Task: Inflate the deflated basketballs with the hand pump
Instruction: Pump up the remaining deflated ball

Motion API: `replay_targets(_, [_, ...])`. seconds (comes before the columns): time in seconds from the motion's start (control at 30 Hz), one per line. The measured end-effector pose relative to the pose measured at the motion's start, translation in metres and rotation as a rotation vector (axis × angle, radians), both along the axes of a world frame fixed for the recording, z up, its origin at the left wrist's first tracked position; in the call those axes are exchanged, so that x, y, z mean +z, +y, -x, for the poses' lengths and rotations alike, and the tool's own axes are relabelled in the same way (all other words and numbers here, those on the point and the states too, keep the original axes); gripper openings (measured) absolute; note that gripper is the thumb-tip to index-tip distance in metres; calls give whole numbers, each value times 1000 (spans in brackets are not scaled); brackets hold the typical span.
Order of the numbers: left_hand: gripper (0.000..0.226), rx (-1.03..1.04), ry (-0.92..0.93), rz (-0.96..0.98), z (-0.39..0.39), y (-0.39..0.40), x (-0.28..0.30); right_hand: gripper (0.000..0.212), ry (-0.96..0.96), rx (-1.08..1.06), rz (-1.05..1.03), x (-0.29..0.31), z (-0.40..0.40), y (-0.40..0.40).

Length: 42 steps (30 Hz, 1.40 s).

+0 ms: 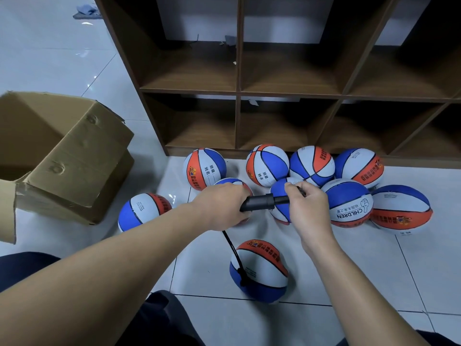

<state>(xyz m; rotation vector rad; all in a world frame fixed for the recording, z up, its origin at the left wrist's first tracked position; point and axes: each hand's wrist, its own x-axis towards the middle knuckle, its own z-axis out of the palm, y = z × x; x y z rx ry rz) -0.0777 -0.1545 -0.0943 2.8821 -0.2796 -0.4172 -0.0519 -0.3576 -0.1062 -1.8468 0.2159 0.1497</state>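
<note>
Behind the pump (262, 203), basketballs (311, 163) crowd the shelf (238, 92).

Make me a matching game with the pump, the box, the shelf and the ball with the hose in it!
Things:
1. hand pump
2. cardboard box
3. wooden shelf
4. ball with the hose

Places:
A. lying open on the left
B. nearest the person, alone
C. held in both hands
D. behind the row of balls

Pairs: 1-C, 2-A, 3-D, 4-B

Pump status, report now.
Left hand grips pump barrel; right hand grips its handle. Hose plugged into near basketball. Nothing blocking.
</note>
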Motion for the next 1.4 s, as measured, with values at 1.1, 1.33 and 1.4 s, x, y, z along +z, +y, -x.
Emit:
replay_targets(1.1, [18,-41,27,-90,2,-3,-1,37,-7,8,72,-13,28,29])
replay_targets(1.33, [18,-48,52,-85,0,-2,-1,37,14,19,42,-19,26,27])
replay_targets(1.4, [20,-44,56,-83,1,-2,-1,36,37,45,40,-19,22,24])
